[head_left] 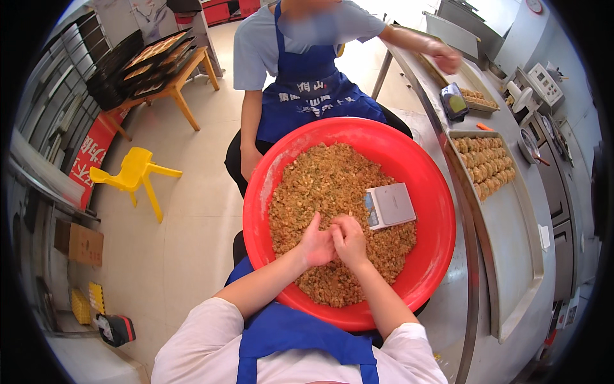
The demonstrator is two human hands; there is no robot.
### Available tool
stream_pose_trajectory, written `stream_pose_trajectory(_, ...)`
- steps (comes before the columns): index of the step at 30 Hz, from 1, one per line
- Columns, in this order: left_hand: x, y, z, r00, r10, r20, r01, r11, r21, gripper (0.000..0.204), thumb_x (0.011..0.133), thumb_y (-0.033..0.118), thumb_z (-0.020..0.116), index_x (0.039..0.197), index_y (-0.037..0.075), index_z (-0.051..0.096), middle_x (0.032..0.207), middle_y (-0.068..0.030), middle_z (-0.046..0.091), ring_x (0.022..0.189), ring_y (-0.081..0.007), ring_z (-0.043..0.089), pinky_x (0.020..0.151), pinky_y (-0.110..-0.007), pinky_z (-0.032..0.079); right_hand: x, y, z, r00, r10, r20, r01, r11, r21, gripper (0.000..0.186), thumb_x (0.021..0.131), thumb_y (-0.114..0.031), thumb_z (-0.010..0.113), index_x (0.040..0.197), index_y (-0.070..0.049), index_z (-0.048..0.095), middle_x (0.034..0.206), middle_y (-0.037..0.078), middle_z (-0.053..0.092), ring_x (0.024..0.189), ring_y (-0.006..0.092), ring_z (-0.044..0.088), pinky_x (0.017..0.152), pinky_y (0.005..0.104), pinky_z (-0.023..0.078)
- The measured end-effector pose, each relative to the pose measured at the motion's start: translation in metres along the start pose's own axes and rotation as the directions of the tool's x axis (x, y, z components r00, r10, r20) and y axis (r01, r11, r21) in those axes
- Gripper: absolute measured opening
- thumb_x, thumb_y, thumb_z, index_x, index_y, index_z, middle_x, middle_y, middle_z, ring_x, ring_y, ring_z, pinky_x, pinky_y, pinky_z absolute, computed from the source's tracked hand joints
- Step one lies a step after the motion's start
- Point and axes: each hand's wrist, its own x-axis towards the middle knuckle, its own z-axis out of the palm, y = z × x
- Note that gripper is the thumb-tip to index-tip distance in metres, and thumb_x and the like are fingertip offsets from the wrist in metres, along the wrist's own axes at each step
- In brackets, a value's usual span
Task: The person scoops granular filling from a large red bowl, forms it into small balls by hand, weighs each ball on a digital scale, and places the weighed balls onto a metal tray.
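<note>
A big red basin (428, 192) rests in front of me, filled with a crumbly brown minced mixture (320, 185). My left hand (316, 244) and my right hand (350, 240) are pressed together over the mixture near its middle, fingers curled around a small lump of it. A small white kitchen scale (390, 205) lies on the mixture just right of my hands. I wear a blue apron over a white shirt.
A person in a blue apron sits across the basin, one hand (446, 59) reaching to a tray on the steel counter (460, 269). A long metal tray (511, 256) holds rows of shaped pieces (484, 165). A yellow stool (132, 173) and a wooden rack of trays (160, 64) stand at left.
</note>
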Motion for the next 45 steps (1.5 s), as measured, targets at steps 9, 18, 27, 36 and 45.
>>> stream_pose_trajectory(9,0.023,-0.011,-0.026,0.902,0.393,-0.177,-0.110,0.607,0.787,0.049,0.097,0.041,0.051,0.132,0.006,0.048,0.122,-0.0050,0.058,0.111,-0.0179,0.056,0.094,-0.036,0.045,0.064,0.160,-0.032,0.959,0.190,-0.212,-0.238,0.944,-0.230,0.033,0.096,-0.027,0.053,0.092,0.002,0.067,0.095,0.019,0.067,0.090,0.0308,0.063,0.075,0.0425,0.048)
stream_pose_trajectory(18,-0.003,-0.028,-0.018,0.956,0.225,0.186,0.024,-0.696,0.718,0.058,0.087,0.047,0.059,0.133,0.012,0.051,0.148,-0.0203,0.034,0.141,-0.0378,0.025,0.113,-0.052,0.024,0.047,0.095,-0.080,0.980,0.196,-0.033,-0.198,0.979,-0.042,0.027,0.094,-0.017,0.052,0.098,0.003,0.070,0.103,0.018,0.069,0.110,0.0337,0.062,0.093,0.0366,0.047)
stream_pose_trajectory(27,-0.012,-0.020,-0.020,0.962,0.052,0.267,-0.119,-0.801,0.587,0.030,0.076,0.015,0.072,0.105,0.014,0.068,0.105,-0.0080,0.061,0.106,-0.0275,0.056,0.086,-0.039,0.049,0.039,0.105,-0.107,0.810,0.511,-0.290,-0.426,0.851,0.308,0.027,0.097,-0.017,0.056,0.098,0.006,0.070,0.090,0.009,0.071,0.086,0.0145,0.066,0.081,0.0285,0.051)
stream_pose_trajectory(36,-0.016,-0.022,-0.022,0.917,0.129,0.377,-0.094,-0.849,0.520,0.016,0.074,0.017,0.069,0.089,0.014,0.068,0.082,-0.0070,0.065,0.086,-0.0273,0.063,0.072,-0.040,0.052,0.031,0.104,-0.102,0.871,0.382,-0.309,-0.374,0.923,0.086,0.025,0.096,-0.019,0.058,0.098,0.003,0.069,0.091,0.010,0.071,0.086,0.0149,0.066,0.077,0.0286,0.052)
stream_pose_trajectory(45,-0.005,-0.020,-0.005,0.811,0.371,0.452,-0.148,-0.617,0.773,0.013,0.088,0.019,0.060,0.096,0.009,0.065,0.085,-0.0108,0.067,0.089,-0.0296,0.064,0.077,-0.041,0.051,0.049,0.103,-0.071,0.974,0.160,0.158,-0.051,0.842,-0.537,0.039,0.083,-0.019,0.068,0.120,-0.008,0.060,0.119,0.016,0.059,0.112,0.0363,0.053,0.094,0.0432,0.046)
